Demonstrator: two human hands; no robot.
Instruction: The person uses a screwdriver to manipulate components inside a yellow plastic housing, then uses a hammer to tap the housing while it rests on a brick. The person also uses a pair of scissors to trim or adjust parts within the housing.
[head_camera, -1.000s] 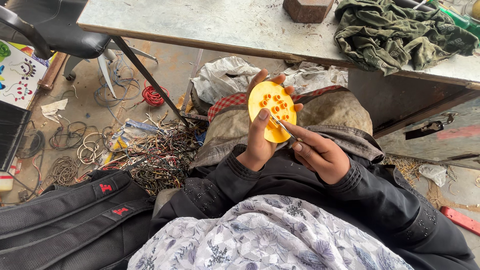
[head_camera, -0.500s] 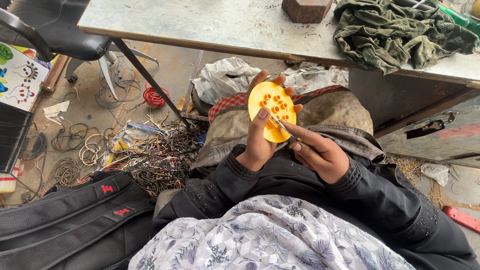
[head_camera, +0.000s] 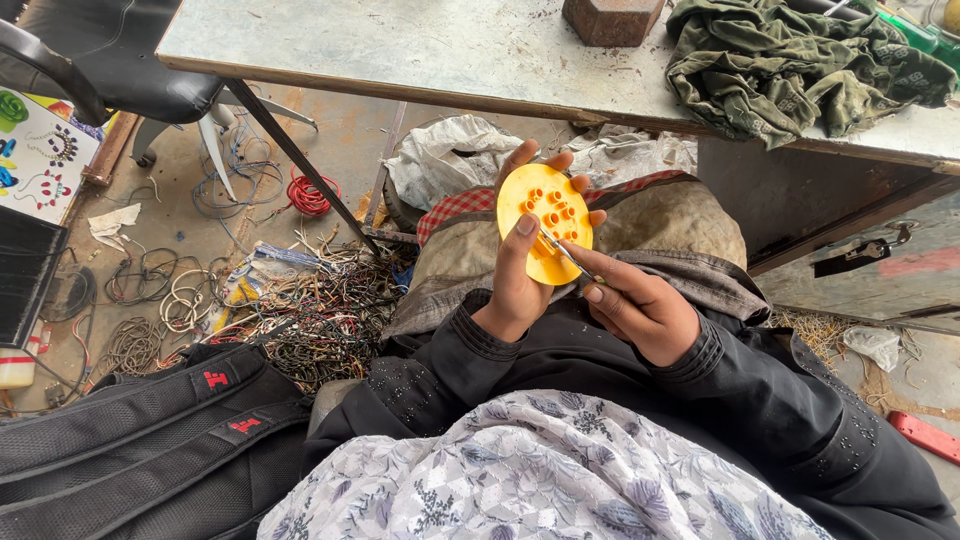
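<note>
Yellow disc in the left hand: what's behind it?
Behind the yellow disc, the left hand has fingertips showing over its rim, with checked cloth and a tan sack beyond. The disc's back face and the palm contact are covered.

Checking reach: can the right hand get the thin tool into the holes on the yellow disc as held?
Probably yes. The left hand holds the yellow disc face up toward the right hand, whose thin tool already touches the disc's face. Only the left thumb overlaps one edge.
</note>
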